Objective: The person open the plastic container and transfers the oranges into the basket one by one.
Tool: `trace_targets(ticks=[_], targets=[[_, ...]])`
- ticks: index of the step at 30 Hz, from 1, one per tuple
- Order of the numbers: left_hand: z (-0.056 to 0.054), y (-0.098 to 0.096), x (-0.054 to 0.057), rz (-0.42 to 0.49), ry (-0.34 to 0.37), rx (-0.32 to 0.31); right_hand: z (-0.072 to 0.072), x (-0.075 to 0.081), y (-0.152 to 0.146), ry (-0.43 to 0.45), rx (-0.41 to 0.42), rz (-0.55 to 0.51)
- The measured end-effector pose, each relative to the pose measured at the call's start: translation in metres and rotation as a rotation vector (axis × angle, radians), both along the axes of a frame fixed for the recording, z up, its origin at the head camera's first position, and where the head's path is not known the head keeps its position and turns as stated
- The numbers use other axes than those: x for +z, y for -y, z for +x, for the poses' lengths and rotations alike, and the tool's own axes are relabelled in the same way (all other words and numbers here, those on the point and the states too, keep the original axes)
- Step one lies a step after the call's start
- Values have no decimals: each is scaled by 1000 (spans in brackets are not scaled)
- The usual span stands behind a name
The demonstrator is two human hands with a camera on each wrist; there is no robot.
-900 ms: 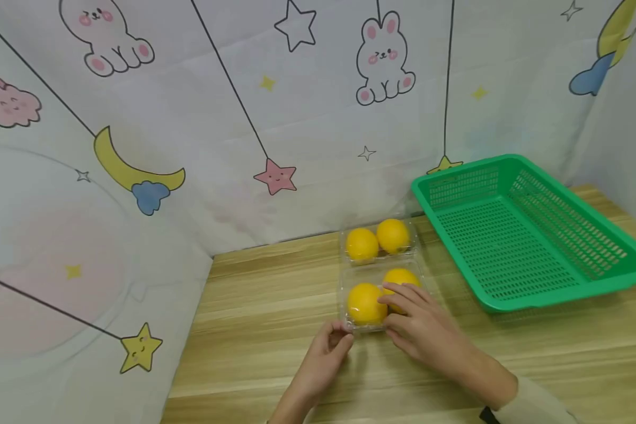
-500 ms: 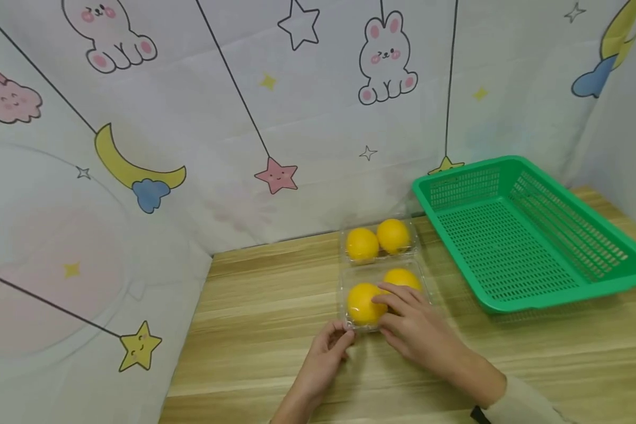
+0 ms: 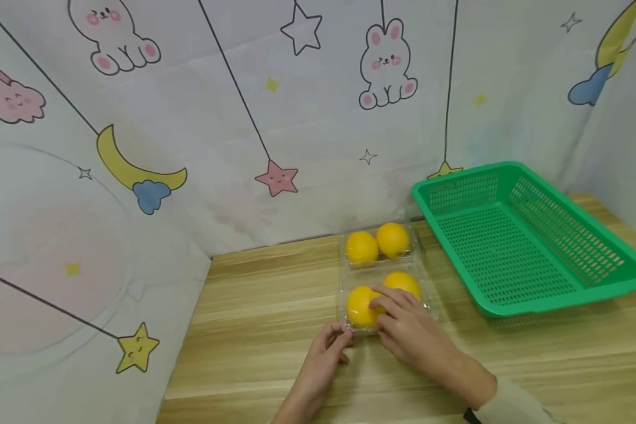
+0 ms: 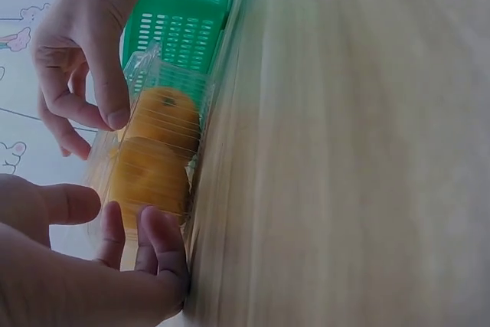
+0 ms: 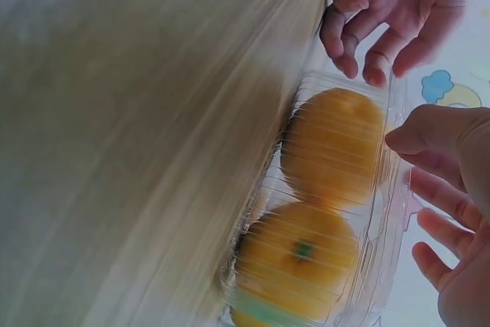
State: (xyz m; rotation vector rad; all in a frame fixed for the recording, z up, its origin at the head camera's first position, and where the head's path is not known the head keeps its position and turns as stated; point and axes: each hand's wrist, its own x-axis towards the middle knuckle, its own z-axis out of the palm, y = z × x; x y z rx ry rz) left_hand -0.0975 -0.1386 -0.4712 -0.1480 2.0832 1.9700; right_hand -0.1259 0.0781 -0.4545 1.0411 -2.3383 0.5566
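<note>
A clear plastic box [image 5: 371,243] stands on the table with a left orange [image 3: 357,309] and a right orange [image 3: 404,282] inside. My left hand [image 3: 320,356] is at the box's near left corner, fingers bent loosely and thumb apart from them in the left wrist view. Over the near side of the box is my right hand [image 3: 416,334]. Its thumb [image 5: 409,137] lies at the upper edge of the box, while the other fingers spread over the top in the right wrist view. In the head view, those fingers partly hide both oranges.
Behind it, another clear box holds two oranges [image 3: 361,248], close to the cartoon-printed cloth [image 3: 307,123]. To the right stands a green plastic basket [image 3: 514,253] with slotted walls and nothing inside. Wooden tabletop [image 3: 259,300] stretches left and in front of the boxes.
My right hand has slid a little to the left across the top of the front box, uncovering more of the right orange. My left hand stays at the corner.
</note>
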Motion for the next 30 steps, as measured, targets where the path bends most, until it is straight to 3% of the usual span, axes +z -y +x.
trace_targets(ticks=[7,17,30], targets=[[-3,2,2,11,37,-19,-2,-1,-1,7,25,-44],[-4,1,5,35,56,0,-4,0,1,-7,44,-33],[-7,6,8,58,57,-79,-6,-3,-1,-23,56,-28]])
